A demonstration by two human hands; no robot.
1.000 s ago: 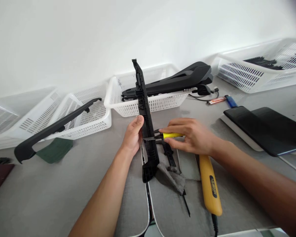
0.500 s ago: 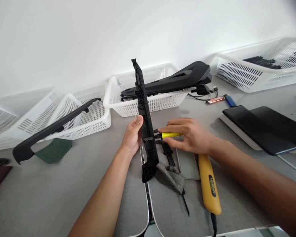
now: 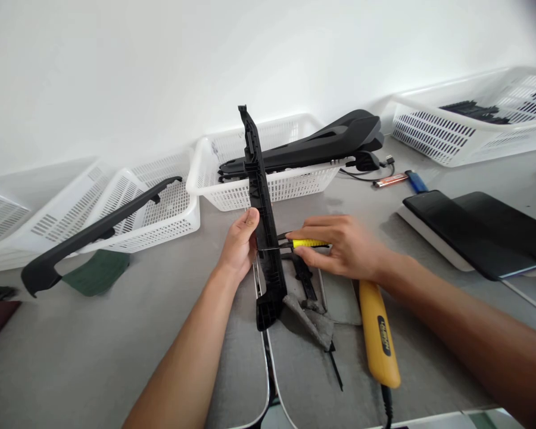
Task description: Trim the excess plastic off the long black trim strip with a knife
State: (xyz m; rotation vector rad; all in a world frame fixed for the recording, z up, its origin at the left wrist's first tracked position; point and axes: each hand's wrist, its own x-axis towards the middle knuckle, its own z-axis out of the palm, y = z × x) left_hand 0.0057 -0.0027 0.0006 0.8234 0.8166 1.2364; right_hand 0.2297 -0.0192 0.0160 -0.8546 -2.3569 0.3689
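A black trim (image 3: pixel 102 235) lies across a white basket (image 3: pixel 161 223) at left, its near end by a green cloth (image 3: pixel 99 273). At center, the left hand's (image 3: pixel 240 244) fingers grip a long black part (image 3: pixel 267 226) by its left edge, while the right hand (image 3: pixel 333 244) pinches a yellow-handled knife (image 3: pixel 310 243), its blade across the part. Near right lies a yellow tool (image 3: pixel 379 336), left of dark phones (image 3: pixel 464 229).
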